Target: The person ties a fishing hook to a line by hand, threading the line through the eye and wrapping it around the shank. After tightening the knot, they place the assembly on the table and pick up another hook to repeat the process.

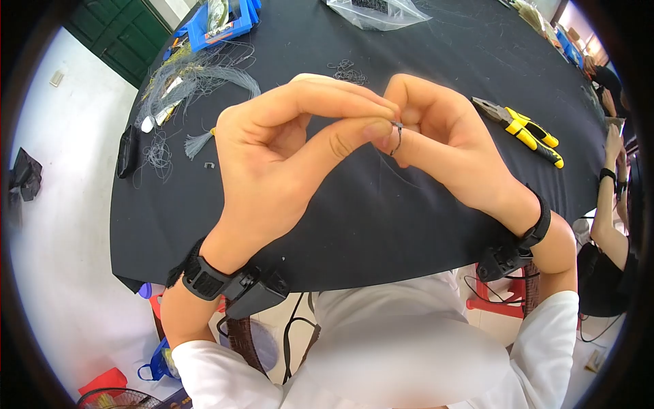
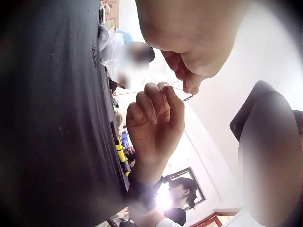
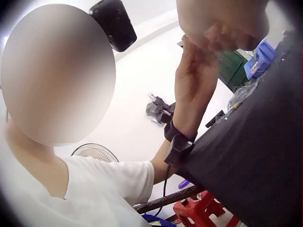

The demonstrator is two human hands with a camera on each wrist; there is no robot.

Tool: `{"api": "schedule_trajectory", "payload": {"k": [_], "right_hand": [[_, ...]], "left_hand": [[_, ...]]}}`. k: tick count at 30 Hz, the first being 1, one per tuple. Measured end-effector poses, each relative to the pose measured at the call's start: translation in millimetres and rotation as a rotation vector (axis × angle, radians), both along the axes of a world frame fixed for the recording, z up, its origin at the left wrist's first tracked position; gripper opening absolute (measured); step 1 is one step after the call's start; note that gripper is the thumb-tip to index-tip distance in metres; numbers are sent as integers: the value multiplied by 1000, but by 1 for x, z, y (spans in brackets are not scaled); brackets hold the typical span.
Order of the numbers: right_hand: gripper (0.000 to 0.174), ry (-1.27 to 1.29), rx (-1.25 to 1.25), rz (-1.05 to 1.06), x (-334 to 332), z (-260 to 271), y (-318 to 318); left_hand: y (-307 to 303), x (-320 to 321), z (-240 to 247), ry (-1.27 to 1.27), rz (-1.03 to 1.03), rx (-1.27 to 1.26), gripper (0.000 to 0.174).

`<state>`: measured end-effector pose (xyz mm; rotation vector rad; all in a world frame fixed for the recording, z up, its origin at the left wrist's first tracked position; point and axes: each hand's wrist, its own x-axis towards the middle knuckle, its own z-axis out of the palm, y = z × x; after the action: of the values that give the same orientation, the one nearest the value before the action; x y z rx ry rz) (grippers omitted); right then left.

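Note:
Over the table, both hands meet fingertip to fingertip. A small dark hook [image 1: 396, 142] hangs at the thumb and index tips of my left hand [image 1: 266, 153], which pinch it. The left wrist view has the hook [image 2: 189, 98] just below my left hand [image 2: 194, 42], and a thin pale line runs from there to my right hand [image 2: 156, 113]. My right hand [image 1: 456, 140] pinches that line between thumb and index finger, its other fingers curled. In the right wrist view, my right hand [image 3: 227, 23] hides the hook and partly covers my left hand [image 3: 196, 75].
Yellow-black pliers [image 1: 524, 131] lie at the right of the black table [image 1: 340, 252]. A tangle of line [image 1: 197, 78], a blue tray [image 1: 221, 31] and a black case [image 1: 127, 151] are at left. Dark hooks [image 1: 349, 72] and a plastic bag [image 1: 378, 13] lie farther back. Other people are at right.

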<state>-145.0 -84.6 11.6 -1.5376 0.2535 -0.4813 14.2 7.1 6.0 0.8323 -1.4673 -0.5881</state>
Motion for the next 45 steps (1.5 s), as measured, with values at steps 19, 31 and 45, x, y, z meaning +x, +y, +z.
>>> {"api": "schedule_trajectory", "payload": {"k": [19,31,45], "right_hand": [[9,-62,-14,7,3,-7,-1],[10,-31,-261,-68,0,-7,6],[11,-204,-1178,-328,-2,18,-16]], "left_hand": [[-1,-1,-2,34,-40,6,9],[-3,-1,-2,72,266,64,13],[-4,-3,-7,-174,175,126,13]]}}
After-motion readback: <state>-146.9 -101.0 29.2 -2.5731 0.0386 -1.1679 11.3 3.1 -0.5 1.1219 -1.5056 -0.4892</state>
